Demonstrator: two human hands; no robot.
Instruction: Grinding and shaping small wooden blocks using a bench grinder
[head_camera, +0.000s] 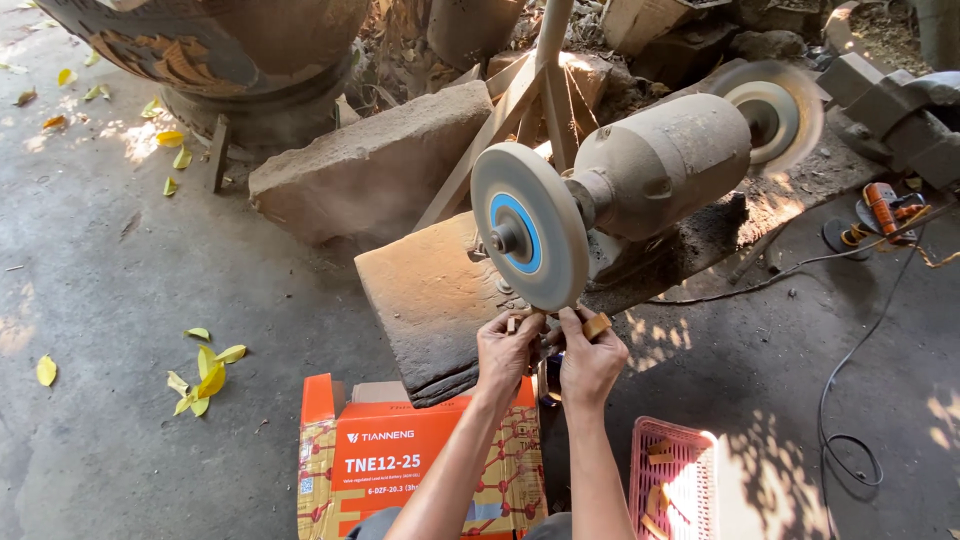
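A dusty bench grinder (660, 165) sits on a thick slab (430, 300), with a grey wheel with a blue centre (528, 240) facing me and a second wheel (775, 110) at its far end. Both of my hands are raised under the near wheel. My left hand (507, 348) and my right hand (588, 360) pinch a small wooden piece (596, 325) together, pressed against the wheel's lower rim. The part of the piece between my fingers is hidden.
An orange cardboard box (400, 460) stands below my arms. A pink plastic basket (672, 480) with several small wooden pieces lies at the lower right. A black cable (850, 400) loops over the concrete floor. Stone blocks (370, 170), a large carved pot (220, 50) and an orange power tool (885, 205) lie behind.
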